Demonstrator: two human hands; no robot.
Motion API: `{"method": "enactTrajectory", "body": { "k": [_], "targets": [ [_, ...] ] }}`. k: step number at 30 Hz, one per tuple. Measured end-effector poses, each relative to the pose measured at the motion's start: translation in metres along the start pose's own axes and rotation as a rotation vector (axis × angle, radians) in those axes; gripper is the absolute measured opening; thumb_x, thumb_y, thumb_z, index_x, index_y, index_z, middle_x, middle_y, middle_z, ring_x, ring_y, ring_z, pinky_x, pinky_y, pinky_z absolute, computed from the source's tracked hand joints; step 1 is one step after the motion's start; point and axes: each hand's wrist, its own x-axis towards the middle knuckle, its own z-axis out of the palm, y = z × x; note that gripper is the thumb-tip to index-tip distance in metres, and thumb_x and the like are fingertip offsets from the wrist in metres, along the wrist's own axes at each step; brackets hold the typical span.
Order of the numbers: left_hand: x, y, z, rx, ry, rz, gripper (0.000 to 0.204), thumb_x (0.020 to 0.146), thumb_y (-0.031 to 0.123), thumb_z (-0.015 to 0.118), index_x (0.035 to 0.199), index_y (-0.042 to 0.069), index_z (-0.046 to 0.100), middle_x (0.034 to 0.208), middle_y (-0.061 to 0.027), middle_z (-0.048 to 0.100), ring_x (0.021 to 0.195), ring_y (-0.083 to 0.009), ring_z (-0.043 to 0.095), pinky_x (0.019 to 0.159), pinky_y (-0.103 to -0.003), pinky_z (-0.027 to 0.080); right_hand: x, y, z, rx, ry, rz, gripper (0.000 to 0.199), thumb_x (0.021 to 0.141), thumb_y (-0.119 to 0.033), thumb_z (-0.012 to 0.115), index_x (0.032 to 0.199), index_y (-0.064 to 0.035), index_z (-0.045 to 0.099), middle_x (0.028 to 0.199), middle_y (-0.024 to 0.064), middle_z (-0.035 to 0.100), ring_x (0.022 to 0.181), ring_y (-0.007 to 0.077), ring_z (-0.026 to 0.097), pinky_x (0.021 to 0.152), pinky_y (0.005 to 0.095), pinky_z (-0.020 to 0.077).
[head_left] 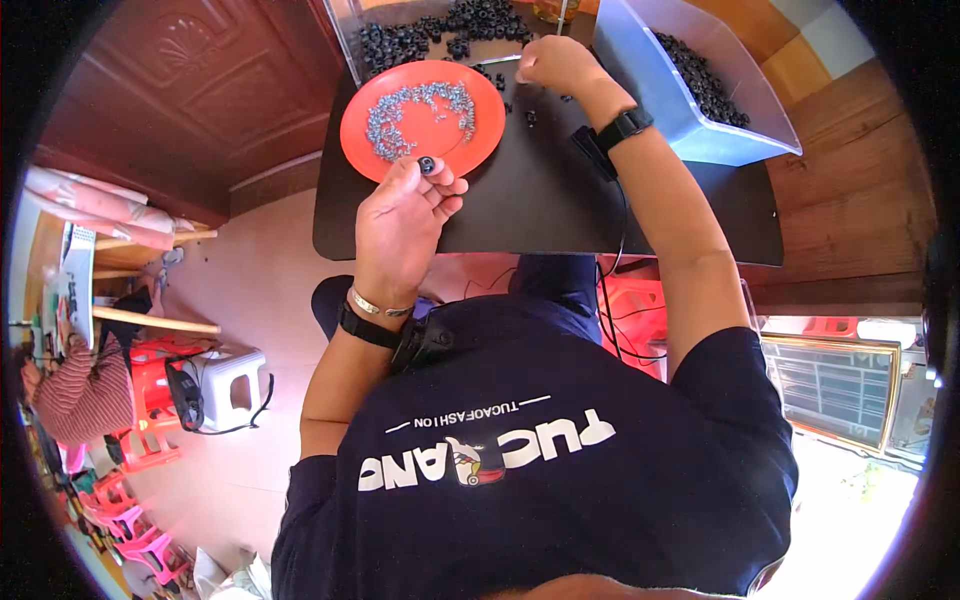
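Note:
My left hand (pixel 405 205) is turned palm up at the near edge of a red plate (pixel 484 150). Its thumb and fingertips pinch a small round black part (pixel 427 165) with a pale centre. Many tiny silvery screw-like pieces (pixel 385 118) lie in a ring on the plate. At the back of the dark table, my right hand (pixel 562 66) has its fingers drawn together, pointing left. A thin shiny strip (pixel 498 60) ends at these fingers; whether they grip it I cannot tell. Several loose black parts (pixel 531 118) lie on the tabletop below that hand.
A clear bin (pixel 345 40) of black parts stands at the back left. A translucent bluish bin (pixel 690 130) holding more sits at the right. An amber container (pixel 556 10) is behind my right hand. A black cable (pixel 622 200) hangs over the table's (pixel 560 225) near edge.

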Motion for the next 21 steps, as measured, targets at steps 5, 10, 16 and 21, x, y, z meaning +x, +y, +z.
{"method": "enactTrajectory", "body": {
  "k": [5,10,16,21],
  "targets": [
    [0.000,0.002,0.000,0.009,0.025,-0.010,0.018,0.094,0.025,0.049,0.095,0.009,0.057,0.096,-0.0035,0.060,0.092,-0.0202,0.059,0.083,-0.032,0.042,0.004,0.011,0.029,-0.037,0.068,-0.100,0.018,0.077,-0.019,0.059,0.089,-0.0103,0.069,0.085,0.0125,0.068,0.081,0.0329,0.064,0.073,0.0406,0.0503],
    [0.003,-0.001,0.001,0.001,0.011,-0.023,0.018,0.094,0.025,0.049,0.095,0.009,0.057,0.095,-0.0032,0.060,0.092,-0.0205,0.059,0.083,-0.032,0.042,0.010,0.026,0.042,0.082,0.143,-0.092,0.015,0.078,-0.014,0.057,0.088,-0.0111,0.068,0.084,0.0135,0.067,0.083,0.0331,0.064,0.074,0.0428,0.0496],
    [0.003,-0.004,0.002,-0.011,0.007,-0.041,0.017,0.094,0.025,0.050,0.094,0.009,0.057,0.095,-0.0030,0.060,0.092,-0.0200,0.060,0.083,-0.032,0.043,0.012,0.022,0.040,0.012,0.164,-0.021,0.010,0.077,-0.018,0.058,0.083,-0.0101,0.061,0.082,0.0135,0.066,0.083,0.0352,0.062,0.074,0.0436,0.0491],
    [0.001,-0.002,0.003,0.003,-0.004,-0.045,0.018,0.094,0.025,0.050,0.094,0.009,0.057,0.094,-0.0032,0.061,0.092,-0.0197,0.060,0.083,-0.032,0.043,0.011,0.022,0.037,0.023,0.141,-0.040,0.012,0.077,-0.020,0.060,0.084,-0.0099,0.060,0.083,0.0131,0.066,0.084,0.0351,0.062,0.075,0.0437,0.0489]
  ]
}}
